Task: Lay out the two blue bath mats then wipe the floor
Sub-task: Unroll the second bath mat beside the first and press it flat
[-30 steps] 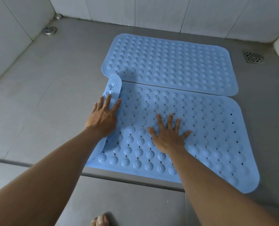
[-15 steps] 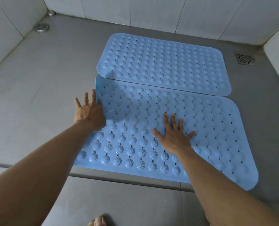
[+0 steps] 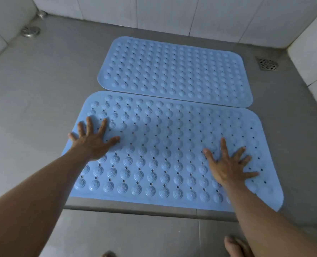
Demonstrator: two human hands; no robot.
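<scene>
Squarely under both hands, near mat.

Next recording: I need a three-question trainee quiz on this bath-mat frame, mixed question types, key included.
1. True or false: the left grip pinches a curled-up corner of the near mat.
2. Multiple choice: the right grip is A) lifting the far mat, B) pressed flat on the near mat, fingers spread, C) resting on bare floor.
3. Short answer: which mat lies closer to the square drain?

Key: 1 false, it lies flat with straight fingers and the mat shows no curl; 2 B; 3 the far mat.
</scene>
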